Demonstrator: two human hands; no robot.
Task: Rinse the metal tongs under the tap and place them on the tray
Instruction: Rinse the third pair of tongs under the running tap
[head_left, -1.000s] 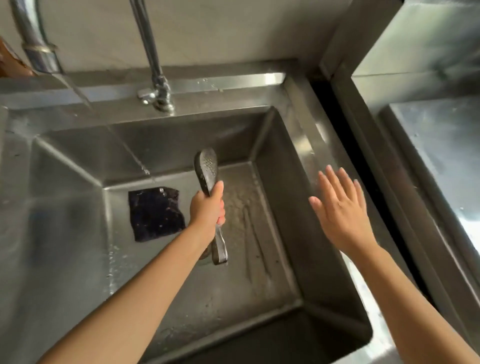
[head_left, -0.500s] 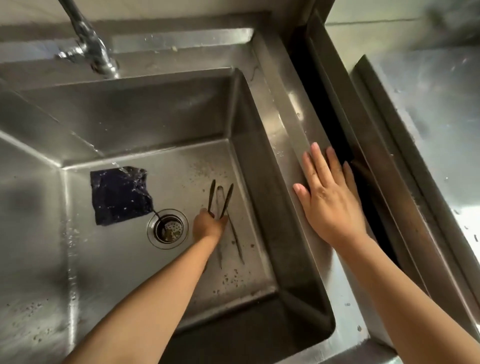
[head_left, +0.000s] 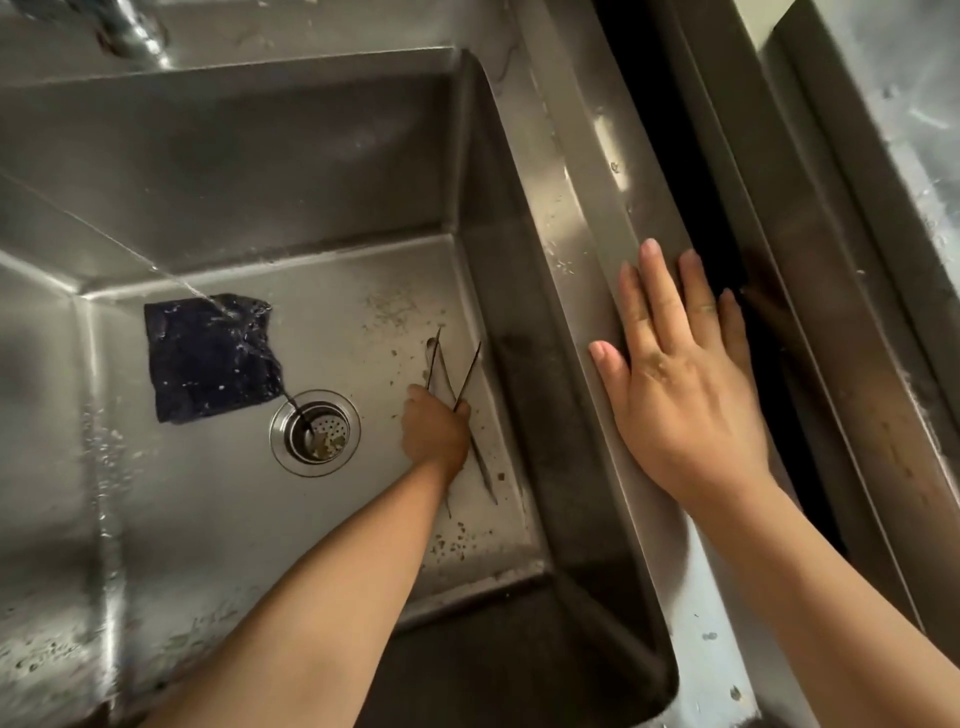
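**Metal tongs lowered to the sink floor**

Since a second ago the tongs have dropped from mid-basin to the floor, just right of the drain, arms splayed. The left hand grips them near mid-length. The right hand now lies flat, fingers straight, on the right rim. A water stream strikes a dark cloth left of the drain.

Left hand lowered tongs to sink floor; right hand settled on the rim
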